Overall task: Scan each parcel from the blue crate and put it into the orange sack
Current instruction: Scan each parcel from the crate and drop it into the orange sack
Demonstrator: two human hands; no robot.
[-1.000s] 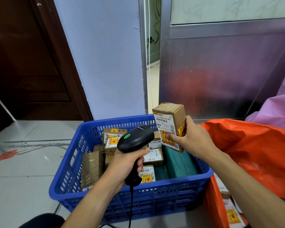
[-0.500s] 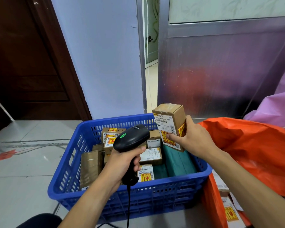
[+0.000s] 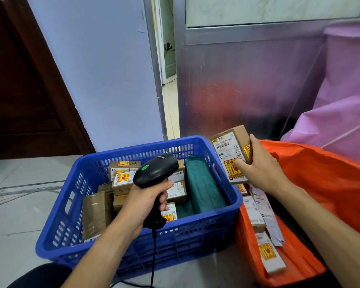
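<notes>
The blue crate (image 3: 56, 244) stands on the floor with several cardboard parcels (image 3: 123, 179) and a green soft package (image 3: 204, 188) inside. My left hand (image 3: 143, 202) grips a black barcode scanner (image 3: 155, 171) over the crate. My right hand (image 3: 260, 167) holds a small cardboard parcel (image 3: 227, 148) with a white label and yellow sticker, past the crate's right rim and above the mouth of the orange sack (image 3: 324, 183). Several labelled parcels (image 3: 256, 213) lie inside the sack.
A pink sack (image 3: 345, 104) stands behind the orange one. A metal panel (image 3: 247, 84) and a pale wall (image 3: 96, 69) rise behind the crate, with a dark wooden door (image 3: 25, 84) at the left. Grey floor tiles (image 3: 15, 204) spread to the left.
My right hand has carried the parcel rightward, from over the crate to above the orange sack. The scanner in my left hand has stayed over the crate.
</notes>
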